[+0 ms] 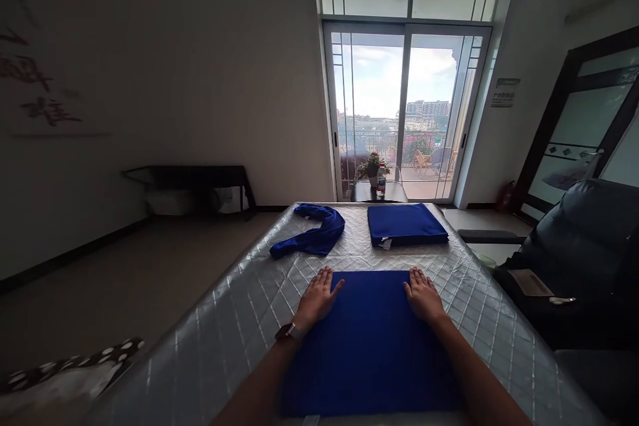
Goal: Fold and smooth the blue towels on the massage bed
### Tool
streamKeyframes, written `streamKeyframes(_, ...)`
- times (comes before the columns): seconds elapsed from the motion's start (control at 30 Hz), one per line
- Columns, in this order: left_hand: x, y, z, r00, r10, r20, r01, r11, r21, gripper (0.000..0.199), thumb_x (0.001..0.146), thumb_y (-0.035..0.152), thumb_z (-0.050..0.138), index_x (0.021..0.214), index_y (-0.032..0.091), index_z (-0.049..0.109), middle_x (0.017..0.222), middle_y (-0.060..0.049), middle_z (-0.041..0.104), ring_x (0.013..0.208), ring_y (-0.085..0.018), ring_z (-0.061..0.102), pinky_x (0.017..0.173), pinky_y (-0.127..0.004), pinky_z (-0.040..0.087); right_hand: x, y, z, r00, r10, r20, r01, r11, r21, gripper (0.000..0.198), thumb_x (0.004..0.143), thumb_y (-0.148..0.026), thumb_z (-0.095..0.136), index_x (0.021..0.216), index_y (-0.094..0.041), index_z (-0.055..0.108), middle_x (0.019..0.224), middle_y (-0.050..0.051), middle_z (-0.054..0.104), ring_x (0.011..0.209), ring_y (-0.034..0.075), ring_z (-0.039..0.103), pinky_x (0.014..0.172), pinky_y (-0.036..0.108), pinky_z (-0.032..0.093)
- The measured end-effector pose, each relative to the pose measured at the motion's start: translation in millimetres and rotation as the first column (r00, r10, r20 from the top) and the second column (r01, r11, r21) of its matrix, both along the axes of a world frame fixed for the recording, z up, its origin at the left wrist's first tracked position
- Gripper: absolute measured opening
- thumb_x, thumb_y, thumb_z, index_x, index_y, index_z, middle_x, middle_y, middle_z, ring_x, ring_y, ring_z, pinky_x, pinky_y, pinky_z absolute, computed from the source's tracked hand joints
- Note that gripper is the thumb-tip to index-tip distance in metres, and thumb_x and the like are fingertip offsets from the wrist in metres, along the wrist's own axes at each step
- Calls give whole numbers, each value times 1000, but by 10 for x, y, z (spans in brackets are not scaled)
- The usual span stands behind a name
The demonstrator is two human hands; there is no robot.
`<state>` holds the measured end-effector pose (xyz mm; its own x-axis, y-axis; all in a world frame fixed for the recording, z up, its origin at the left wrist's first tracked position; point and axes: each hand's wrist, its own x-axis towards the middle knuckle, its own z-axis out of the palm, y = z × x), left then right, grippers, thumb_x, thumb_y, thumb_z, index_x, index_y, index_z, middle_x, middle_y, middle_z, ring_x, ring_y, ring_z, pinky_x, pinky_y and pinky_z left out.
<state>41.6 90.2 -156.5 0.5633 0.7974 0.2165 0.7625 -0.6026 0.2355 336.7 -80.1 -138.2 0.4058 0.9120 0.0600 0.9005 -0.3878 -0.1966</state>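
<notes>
A blue cloth (372,346) lies flat in a rectangle on the table in front of me, a small white tag at its near edge. My left hand (318,296) rests with fingers stretched out on its far left corner, a watch on that wrist. On the far right corner lies my right hand (423,294), flat with the thumb apart. Beyond my left hand is a crumpled blue cloth (319,231). Farther back on the right sits a neat stack of folded blue cloth (407,223) with a white tag.
A silver quilted cover (234,319) spreads over the table. Behind its far end, a small dark table (357,194) carries a plant (373,166) and a bottle (381,181) before sliding glass doors. A dark armchair (579,246) stands at right, a black rack (194,180) at left.
</notes>
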Motion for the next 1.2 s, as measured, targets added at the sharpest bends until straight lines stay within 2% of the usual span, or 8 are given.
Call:
streamKeyframes(0.17,37,15,-53,1000,14,16,-14,1000,1,76,101,61,29,154,7,38,162,-20,34,153,-31,26,124,-50,25,0,-34,4,1000,3,-14,-3,1000,-9,68,104,-42,18,161,-6,21,168,10,18,156,20,9,125,38,9)
streamKeyframes(0.33,30,22,-61,1000,7,-22,-6,1000,28,83,101,64,20,155,5,35,162,-20,34,154,-32,24,125,-48,23,-20,-39,19,1000,-11,-5,11,1000,-16,68,104,-42,18,161,-5,21,168,10,17,156,20,9,125,37,7)
streamKeyframes(0.43,27,22,-58,1000,2,-30,-1,999,39,84,100,66,21,155,4,36,161,-21,36,153,-33,26,124,-49,24,-16,-40,15,1000,-11,1,11,1000,-13,68,104,-43,18,161,-5,22,168,9,17,156,20,11,125,37,7)
streamKeyframes(0.63,35,14,-60,999,-13,-43,17,996,85,76,102,62,25,156,11,36,162,-18,34,153,-32,27,122,-51,28,-1,-43,9,1000,-4,1,4,1000,-5,69,104,-45,19,161,-6,22,168,10,18,156,20,9,125,37,7)
streamKeyframes(0.87,40,-22,-21,999,8,-49,-4,997,80,81,101,66,20,157,9,33,162,-18,36,153,-32,27,123,-51,28,-29,-55,46,997,37,61,-38,999,10,67,104,-41,19,160,-4,25,167,11,19,156,21,10,126,37,5)
streamKeyframes(1.1,31,-20,-31,995,10,-96,-3,997,78,83,102,64,21,155,2,33,162,-22,34,153,-32,26,125,-48,26,-19,-65,54,999,43,-15,-43,999,-5,68,104,-42,17,160,-4,24,167,11,19,155,21,11,125,38,10)
streamKeyframes(1.2,17,10,-78,997,-8,-82,19,991,132,79,102,62,24,154,4,37,160,-21,38,151,-31,31,123,-48,31,-30,-71,72,999,37,-34,-37,999,-2,69,103,-44,17,160,-4,24,167,10,18,155,21,11,125,37,9)
